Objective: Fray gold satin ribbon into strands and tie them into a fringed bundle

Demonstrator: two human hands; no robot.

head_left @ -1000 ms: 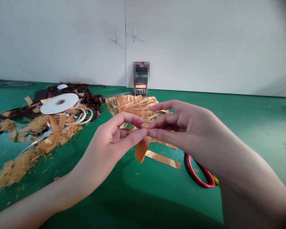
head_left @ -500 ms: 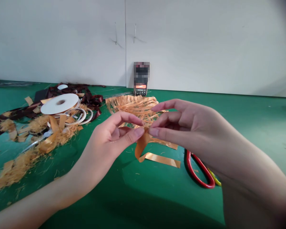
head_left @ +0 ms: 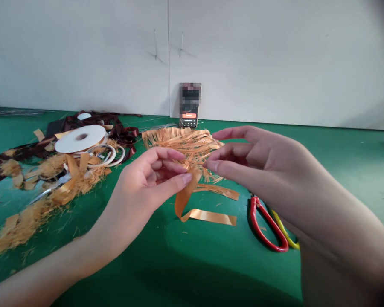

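Note:
A tan satin ribbon [head_left: 184, 196] hangs from my left hand [head_left: 149, 181], pinched near its top between thumb and fingers. Its lower part curls and lies flat toward the right on the green table. Just right of the ribbon's top end, my right hand [head_left: 262, 160] has its thumb and index fingertip pressed together; anything fine between them is too small to make out. Behind both hands lies a bundle of frayed tan ribbon strips [head_left: 176, 140]. Another frayed strip [head_left: 222, 191] rests below the right fingers.
Scissors with red [head_left: 265, 230] and yellow handles lie partly under my right forearm. At left are a white spool [head_left: 80, 140], white rings [head_left: 117, 155], dark brown ribbon [head_left: 13, 155] and fluffy tan fibre scraps [head_left: 28, 226]. A phone [head_left: 190, 104] leans against the white wall.
My hands have drawn apart: the right went rightward and slightly up from the ribbon's end. The ribbon, in my left hand, shifted a little left.

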